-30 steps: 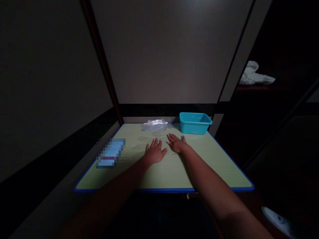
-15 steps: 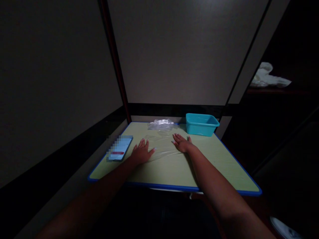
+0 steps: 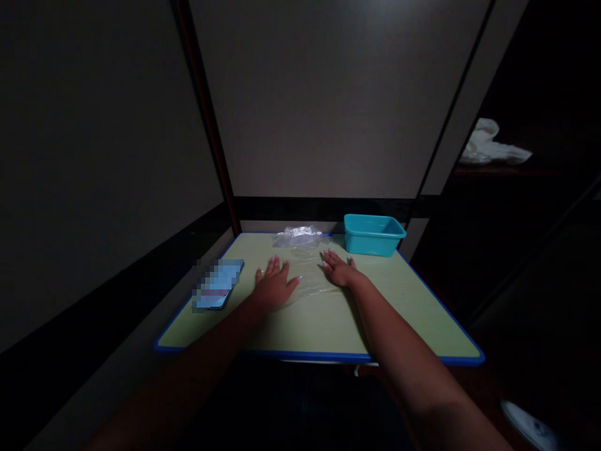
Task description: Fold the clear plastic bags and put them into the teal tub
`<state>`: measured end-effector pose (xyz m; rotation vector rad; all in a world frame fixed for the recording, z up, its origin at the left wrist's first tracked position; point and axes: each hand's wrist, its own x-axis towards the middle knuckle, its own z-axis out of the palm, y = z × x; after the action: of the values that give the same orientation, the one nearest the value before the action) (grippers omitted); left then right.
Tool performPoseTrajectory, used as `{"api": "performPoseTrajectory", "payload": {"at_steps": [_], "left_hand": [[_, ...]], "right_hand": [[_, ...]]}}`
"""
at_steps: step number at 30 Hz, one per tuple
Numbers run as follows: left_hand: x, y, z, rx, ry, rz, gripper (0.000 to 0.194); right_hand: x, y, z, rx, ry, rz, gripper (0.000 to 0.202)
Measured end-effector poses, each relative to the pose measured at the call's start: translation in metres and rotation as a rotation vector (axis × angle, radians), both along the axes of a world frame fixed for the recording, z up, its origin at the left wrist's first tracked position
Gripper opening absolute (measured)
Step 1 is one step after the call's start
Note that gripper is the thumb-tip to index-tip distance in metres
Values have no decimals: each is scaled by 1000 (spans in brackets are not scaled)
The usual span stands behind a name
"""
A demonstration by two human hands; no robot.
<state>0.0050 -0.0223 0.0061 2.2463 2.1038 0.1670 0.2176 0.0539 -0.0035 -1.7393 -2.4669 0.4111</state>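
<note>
A clear plastic bag (image 3: 307,285) lies spread flat on the pale green table, so thin that the tabletop shows through it. My left hand (image 3: 275,285) rests palm down on its left side, fingers spread. On its right side my right hand (image 3: 339,270) also lies flat, with the fingers stretched forward and the thumb apart. Neither hand grips anything. Beyond them, near the table's far edge, sits a crumpled heap of clear plastic (image 3: 300,237); whether it joins the flat sheet I cannot tell.
At the back right corner stands a turquoise plastic basin (image 3: 374,235). A phone (image 3: 220,284), partly pixelated, lies at the left edge. The table (image 3: 413,319) has a blue rim. Walls close in behind and left; a white bag (image 3: 493,147) rests on a shelf at right.
My left hand has slid slightly forward and toward the right over the plastic. The right hand stays nearly in place on it. The whole view has shifted a little.
</note>
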Motion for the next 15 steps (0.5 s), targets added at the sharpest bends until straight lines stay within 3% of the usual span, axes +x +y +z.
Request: {"api": "performPoseTrajectory", "payload": {"at_steps": [4,8,15], "left_hand": [[39,14,6,-41,-30,-127,66],[72,28,5,-63,-43,-160,65],[93,36,-14,-69,-45,-259,67]], "right_hand": [[7,6,0,73,158,-65,58],[10,12,4,152,318,-63,69],[7,11,6,182,269,-86,64]]}}
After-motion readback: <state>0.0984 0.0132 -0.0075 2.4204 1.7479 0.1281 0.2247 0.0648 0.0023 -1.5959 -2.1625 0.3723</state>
